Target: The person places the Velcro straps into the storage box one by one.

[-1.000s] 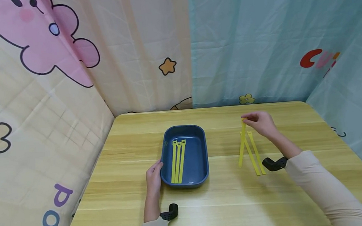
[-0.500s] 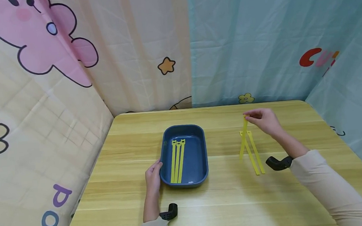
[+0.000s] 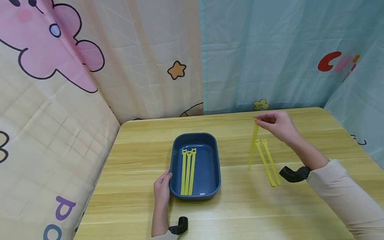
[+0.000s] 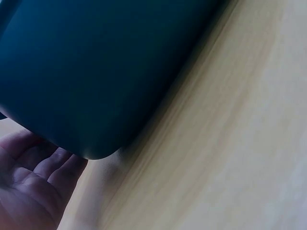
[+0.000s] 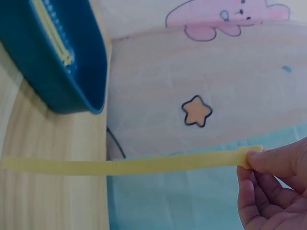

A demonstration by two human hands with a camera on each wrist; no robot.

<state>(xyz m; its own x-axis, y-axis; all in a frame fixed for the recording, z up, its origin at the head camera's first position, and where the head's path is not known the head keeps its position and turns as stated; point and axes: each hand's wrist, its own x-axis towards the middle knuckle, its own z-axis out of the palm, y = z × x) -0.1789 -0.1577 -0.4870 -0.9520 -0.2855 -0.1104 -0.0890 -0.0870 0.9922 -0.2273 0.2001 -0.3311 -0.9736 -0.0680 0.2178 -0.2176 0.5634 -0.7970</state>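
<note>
My right hand (image 3: 279,127) pinches a yellow cable strap (image 3: 253,143) by its slotted head, between thumb and fingertips. The strap hangs down over the right half of the table; the right wrist view shows its whole flat length (image 5: 158,165). Beneath that hand, two matching straps (image 3: 272,162) lie side by side on the wood. A dark blue tray (image 3: 210,168) stands left of them, with three yellow straps (image 3: 188,175) laid lengthwise along its left side. My left hand (image 3: 161,187) grips the tray's left wall near the front, its thumb at the rim and fingers (image 4: 62,167) against the outside.
The light wooden table (image 3: 241,214) ends at the back against printed curtains (image 3: 145,55). Curtains also rise along its left and right sides. Each wrist carries a black camera mount (image 3: 294,174) that juts out over the table.
The strap in my right hand has risen and now swings left, clear of the two on the table in the head view. My left hand and the tray stay in place.
</note>
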